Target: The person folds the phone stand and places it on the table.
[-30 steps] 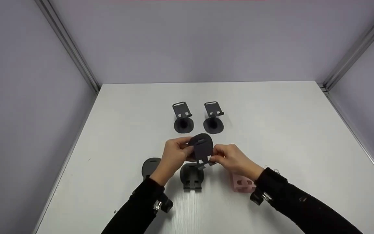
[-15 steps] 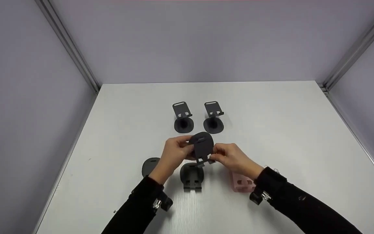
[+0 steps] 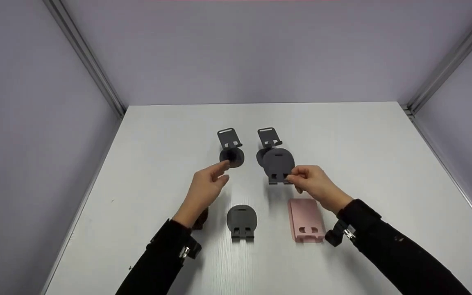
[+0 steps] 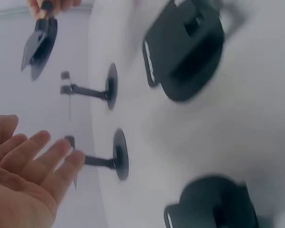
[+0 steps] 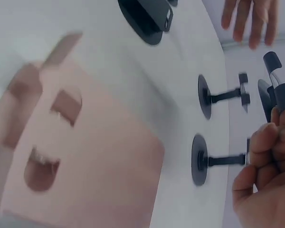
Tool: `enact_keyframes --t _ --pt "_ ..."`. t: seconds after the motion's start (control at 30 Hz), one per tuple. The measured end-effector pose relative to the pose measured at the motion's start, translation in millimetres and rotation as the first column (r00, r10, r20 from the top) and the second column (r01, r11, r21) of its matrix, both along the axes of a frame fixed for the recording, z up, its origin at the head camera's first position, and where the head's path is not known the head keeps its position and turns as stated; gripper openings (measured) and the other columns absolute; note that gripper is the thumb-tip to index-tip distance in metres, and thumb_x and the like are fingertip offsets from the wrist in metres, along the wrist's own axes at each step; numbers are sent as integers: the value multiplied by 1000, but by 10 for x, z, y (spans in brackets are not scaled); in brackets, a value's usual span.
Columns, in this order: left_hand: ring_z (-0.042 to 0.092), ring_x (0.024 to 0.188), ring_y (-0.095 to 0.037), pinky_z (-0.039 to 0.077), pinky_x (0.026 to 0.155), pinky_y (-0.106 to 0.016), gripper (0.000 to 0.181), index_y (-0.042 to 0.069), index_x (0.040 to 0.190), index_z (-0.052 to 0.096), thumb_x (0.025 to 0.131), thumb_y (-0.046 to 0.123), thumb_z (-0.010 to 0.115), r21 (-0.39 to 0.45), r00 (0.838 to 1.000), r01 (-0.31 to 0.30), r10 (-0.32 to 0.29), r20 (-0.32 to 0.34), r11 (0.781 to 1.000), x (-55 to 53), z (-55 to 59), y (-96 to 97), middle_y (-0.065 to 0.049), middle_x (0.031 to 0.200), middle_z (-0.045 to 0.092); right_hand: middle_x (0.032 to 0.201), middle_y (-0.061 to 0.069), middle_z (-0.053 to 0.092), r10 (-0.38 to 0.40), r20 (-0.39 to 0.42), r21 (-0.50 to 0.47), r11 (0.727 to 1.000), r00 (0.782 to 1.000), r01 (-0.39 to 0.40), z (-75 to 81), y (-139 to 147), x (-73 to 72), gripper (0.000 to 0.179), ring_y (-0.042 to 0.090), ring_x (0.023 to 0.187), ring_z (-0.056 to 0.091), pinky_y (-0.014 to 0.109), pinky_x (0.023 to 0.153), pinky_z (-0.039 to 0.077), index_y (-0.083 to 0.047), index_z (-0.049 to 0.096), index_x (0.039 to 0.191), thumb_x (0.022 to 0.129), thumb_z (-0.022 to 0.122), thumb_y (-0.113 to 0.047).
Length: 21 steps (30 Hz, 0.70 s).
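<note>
In the head view my right hand (image 3: 318, 186) pinches a dark grey phone stand (image 3: 279, 164) by its lower right corner. This stand is folded flat on its round base and is held above the table, overlapping the base of an unfolded stand (image 3: 268, 137) behind it. My left hand (image 3: 203, 188) holds nothing; its fingers reach forward, and in the head view the fingertips overlap the base of another unfolded stand (image 3: 230, 139). A folded dark stand (image 3: 241, 221) lies in front, between the forearms. One more is mostly hidden by the left wrist.
A pink phone stand (image 3: 306, 219), folded flat, lies below my right hand. The white table (image 3: 367, 155) is bounded by a grey back wall (image 3: 236, 53) and side walls. In the left wrist view, two folded stands show, one being a dark stand (image 4: 185, 47).
My left hand has let go of the phone stand and drawn back to the left. My right hand has carried the stand forward and right, uncovering the pink one.
</note>
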State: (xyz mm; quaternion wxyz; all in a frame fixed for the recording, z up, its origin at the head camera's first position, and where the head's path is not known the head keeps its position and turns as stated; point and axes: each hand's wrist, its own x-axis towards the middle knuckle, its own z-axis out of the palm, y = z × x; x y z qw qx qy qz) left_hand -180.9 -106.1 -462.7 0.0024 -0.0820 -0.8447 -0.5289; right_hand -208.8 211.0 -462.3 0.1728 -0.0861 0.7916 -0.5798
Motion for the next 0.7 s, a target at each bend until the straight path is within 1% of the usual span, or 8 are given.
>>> enact_keyframes --t 0.1,0.2,0.27,0.4,0.47,0.5,0.6,0.7 --pt "52 138 -34 42 113 -50 47 8 145 57 99 15 64 -137 999 -34 34 -3 990 -1 -34 -126 -15 144 60 75 -3 55 -34 28 34 999 999 33 -40 111 -47 18 12 68 51 27 68 42 3 62 95 102 63 -14" --pt "42 144 -40 35 116 -57 50 10 147 56 99 20 65 -277 998 -57 59 -1 959 -5 -74 -252 -16 149 55 74 -3 53 -62 44 64 996 997 59 -90 205 -82 17 12 68 51 31 72 43 1 62 97 103 61 -15" --pt "35 147 -46 29 117 -63 53 10 148 54 99 24 66 -361 997 -67 71 -3 930 -9 -107 -338 -18 152 50 74 -3 50 -78 58 74 995 995 74 -125 258 -98 18 13 69 51 34 75 43 1 61 98 104 60 -16" --pt "22 149 -54 18 115 -74 63 11 154 47 100 38 64 -508 995 -79 102 17 858 -17 -190 -513 -21 160 39 80 -1 51 -103 97 79 992 990 95 -192 345 -124 19 13 71 50 36 79 43 1 59 102 106 57 -17" --pt "17 149 -56 15 114 -77 68 12 157 42 100 45 62 -563 991 -81 126 42 822 -15 -231 -603 -22 163 32 85 0 52 -112 117 75 992 987 104 -223 381 -135 18 13 72 50 35 78 44 1 59 103 106 55 -17" --pt "15 149 -57 14 114 -77 71 13 158 39 100 47 60 -581 988 -80 142 62 810 -13 -249 -649 -23 164 29 87 1 53 -115 120 74 992 986 107 -239 397 -140 18 13 73 50 35 78 45 1 59 103 106 55 -16" --pt "14 149 -58 15 113 -78 76 13 160 34 100 53 57 -611 974 -79 191 120 787 0 -288 -772 -25 165 25 91 3 53 -123 136 78 991 983 113 -282 447 -158 19 13 74 51 32 75 47 2 59 103 106 55 -16" --pt "22 147 -57 22 111 -77 78 9 159 35 100 55 57 -632 961 -95 237 144 769 16 -323 -874 -27 163 27 92 4 53 -133 154 92 989 979 120 -320 488 -172 20 14 75 51 30 71 46 2 59 103 107 54 -17"
